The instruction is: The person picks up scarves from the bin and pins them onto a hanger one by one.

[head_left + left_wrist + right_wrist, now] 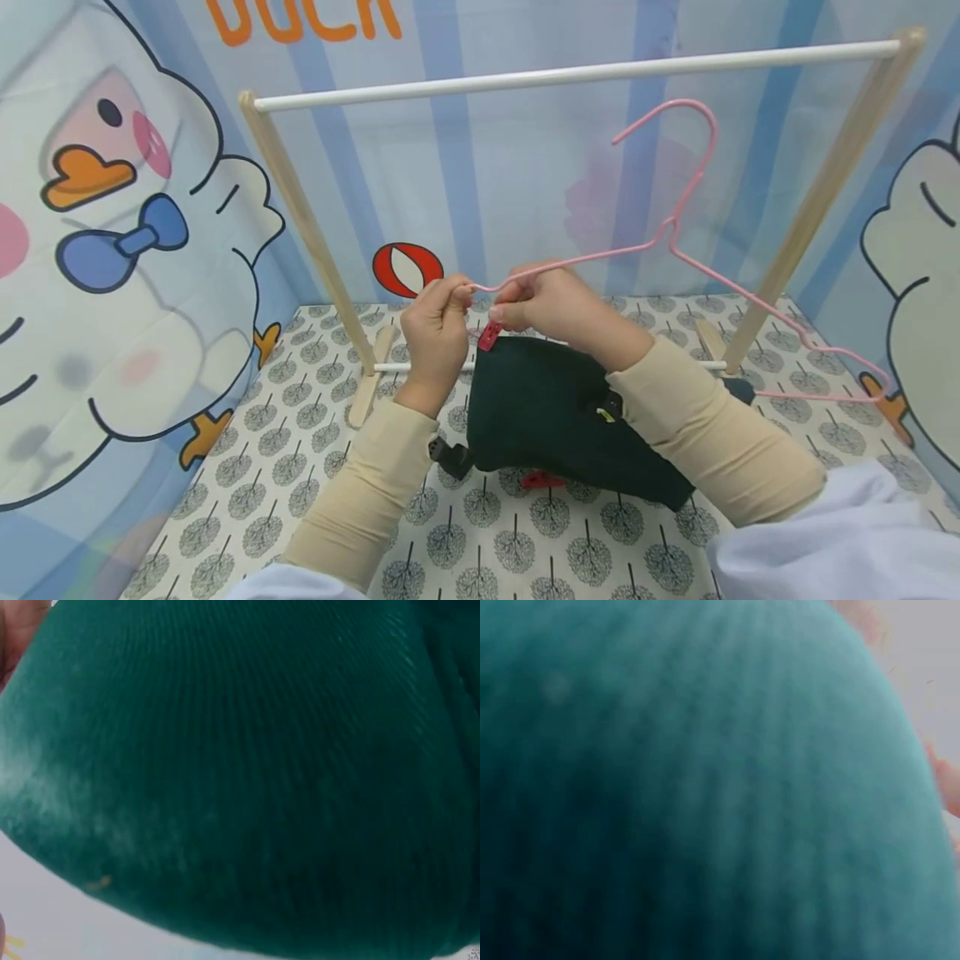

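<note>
In the head view my left hand (438, 325) pinches the left end of a pink clothes hanger (585, 257), whose hook points up at the right. Close beside it my right hand (551, 304) pinches a red clothespin (490, 335) just below the hanger's bar. From that clothespin hangs the corner of a dark green cloth garment (532, 408); my right forearm covers part of it. Ribbed green fabric (225, 780) fills most of the left wrist view. It also fills the right wrist view, with blurred fingers (949, 784) at the right edge.
A second red clothespin (542, 480) lies on the tree-patterned tabletop (442, 542). Behind my hands stands a rack with wooden posts (303, 225) and a white top rail (570, 79). Cartoon-printed walls (525, 167) enclose the back and sides.
</note>
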Demonstrator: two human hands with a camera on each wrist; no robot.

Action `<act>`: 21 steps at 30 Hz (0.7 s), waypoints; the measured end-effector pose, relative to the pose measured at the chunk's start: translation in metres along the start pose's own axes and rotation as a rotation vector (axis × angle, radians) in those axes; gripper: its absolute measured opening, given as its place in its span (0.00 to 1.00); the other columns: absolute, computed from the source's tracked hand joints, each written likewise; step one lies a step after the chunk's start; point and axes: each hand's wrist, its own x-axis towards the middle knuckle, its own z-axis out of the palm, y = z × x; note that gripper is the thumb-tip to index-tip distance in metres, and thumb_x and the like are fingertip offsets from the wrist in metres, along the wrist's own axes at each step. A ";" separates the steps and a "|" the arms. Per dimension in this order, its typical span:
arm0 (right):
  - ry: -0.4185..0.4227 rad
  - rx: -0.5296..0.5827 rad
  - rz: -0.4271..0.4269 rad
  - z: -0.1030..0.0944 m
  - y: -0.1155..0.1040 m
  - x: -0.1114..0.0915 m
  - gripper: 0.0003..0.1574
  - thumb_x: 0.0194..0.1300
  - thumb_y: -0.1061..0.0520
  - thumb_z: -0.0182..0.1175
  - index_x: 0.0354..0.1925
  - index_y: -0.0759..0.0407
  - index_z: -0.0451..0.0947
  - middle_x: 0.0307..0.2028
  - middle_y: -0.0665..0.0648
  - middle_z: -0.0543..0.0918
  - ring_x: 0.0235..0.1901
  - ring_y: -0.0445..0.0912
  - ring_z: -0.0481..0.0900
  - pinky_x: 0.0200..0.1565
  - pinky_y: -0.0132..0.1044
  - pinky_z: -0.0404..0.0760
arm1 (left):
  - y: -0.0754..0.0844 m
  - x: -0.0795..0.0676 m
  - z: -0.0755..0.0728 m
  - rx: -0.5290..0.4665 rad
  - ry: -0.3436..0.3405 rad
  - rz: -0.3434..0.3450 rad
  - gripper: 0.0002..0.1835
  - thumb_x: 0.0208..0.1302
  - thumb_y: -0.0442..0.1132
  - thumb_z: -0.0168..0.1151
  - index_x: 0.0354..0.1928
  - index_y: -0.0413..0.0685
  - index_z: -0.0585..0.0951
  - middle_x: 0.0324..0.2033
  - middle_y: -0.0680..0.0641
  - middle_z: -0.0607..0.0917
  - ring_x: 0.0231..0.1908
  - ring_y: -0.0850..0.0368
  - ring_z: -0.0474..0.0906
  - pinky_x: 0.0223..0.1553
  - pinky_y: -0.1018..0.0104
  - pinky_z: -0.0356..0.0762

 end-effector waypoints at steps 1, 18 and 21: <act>-0.001 -0.006 0.004 0.000 -0.001 0.000 0.07 0.61 0.59 0.61 0.36 0.61 0.81 0.31 0.56 0.81 0.32 0.47 0.77 0.36 0.38 0.77 | 0.000 0.000 0.000 -0.003 0.004 -0.003 0.05 0.58 0.30 0.59 0.27 0.35 0.80 0.17 0.42 0.75 0.20 0.54 0.69 0.24 0.70 0.67; -0.034 -0.127 0.020 0.005 -0.004 0.008 0.15 0.60 0.57 0.62 0.45 0.63 0.78 0.39 0.58 0.83 0.37 0.47 0.82 0.38 0.36 0.80 | 0.004 0.003 -0.002 0.008 -0.005 0.046 0.12 0.60 0.38 0.57 0.27 0.35 0.79 0.17 0.43 0.73 0.19 0.54 0.66 0.21 0.68 0.63; -0.038 -0.092 0.016 0.005 0.001 0.012 0.11 0.61 0.58 0.61 0.42 0.63 0.77 0.38 0.59 0.82 0.37 0.47 0.81 0.38 0.36 0.80 | 0.000 0.000 -0.002 0.012 -0.009 0.025 0.10 0.60 0.36 0.58 0.27 0.35 0.79 0.17 0.43 0.74 0.19 0.55 0.66 0.22 0.68 0.64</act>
